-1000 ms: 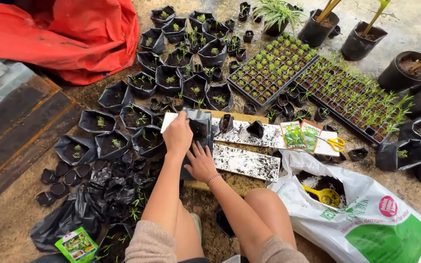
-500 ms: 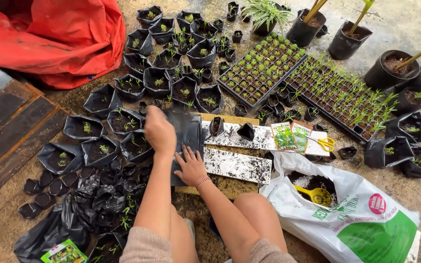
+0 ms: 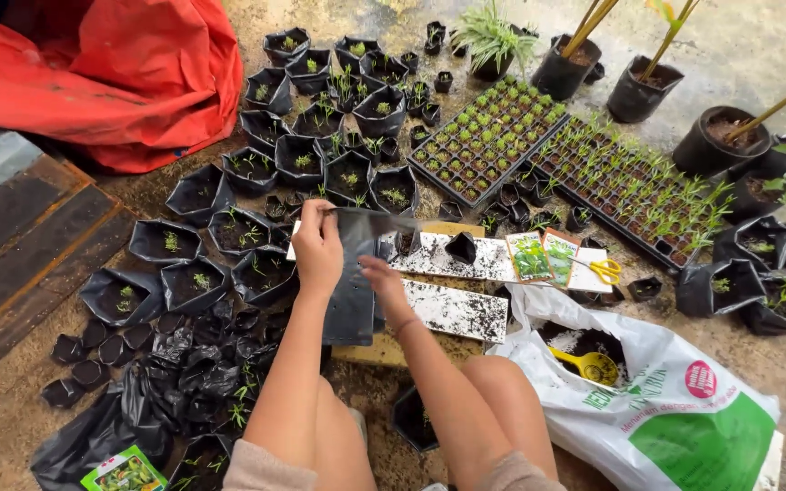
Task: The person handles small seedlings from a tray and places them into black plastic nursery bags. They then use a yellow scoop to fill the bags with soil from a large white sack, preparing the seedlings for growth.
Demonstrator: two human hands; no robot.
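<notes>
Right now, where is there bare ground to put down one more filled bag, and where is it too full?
Bare ground lies at the lower left, between the wooden boards and the small empty black pots, and at the top right behind the large pots. It is crowded from the seedling bags to the seedling trays, and around the soil sack.

The grow bag (image 3: 352, 291) pinched in the left hand (image 3: 318, 247) and touched by the right hand (image 3: 384, 277) was thin black plastic film, faintly glossy and creased. The filled bags (image 3: 270, 273) around it were the same soft plastic, crumpled at their rims. The seedling trays (image 3: 493, 136) looked like stiff matt black plastic. The soil sack (image 3: 684, 418) was shiny white and green plastic, wrinkled. The scoop (image 3: 590, 365) inside it was smooth yellow plastic. The red sheet (image 3: 120, 64) looked like slick, folded fabric. The planks (image 3: 20, 264) were rough, weathered wood.
</notes>
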